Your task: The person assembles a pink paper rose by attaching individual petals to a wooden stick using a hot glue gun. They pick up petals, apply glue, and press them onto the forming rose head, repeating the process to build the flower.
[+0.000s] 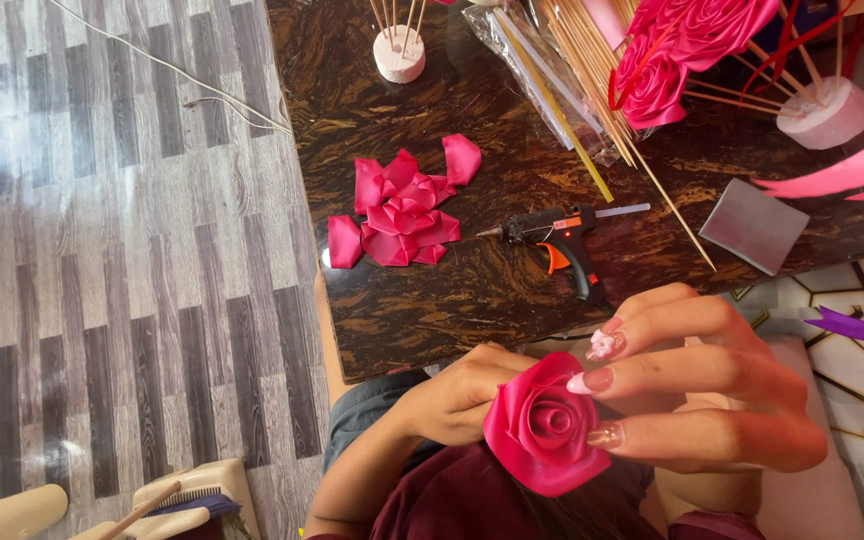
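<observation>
A pink ribbon rose (544,427) sits between both my hands, just below the table's near edge. My left hand (462,395) grips it from underneath on the left. My right hand (712,385) reaches in from the right, its long-nailed fingertips pressing the rose's outer petals. On the dark marbled table (432,300) lies a heap of loose pink ribbon petals (402,212). A black and orange glue gun (562,240) rests to the right of them, nozzle pointing left.
Finished pink roses (672,50) on wooden skewers (602,110) lie at the table's far right. White foam bases (399,52) (832,112) hold sticks. A grey square pad (754,226) lies right of the glue gun. Striped wood floor (102,250) spreads left.
</observation>
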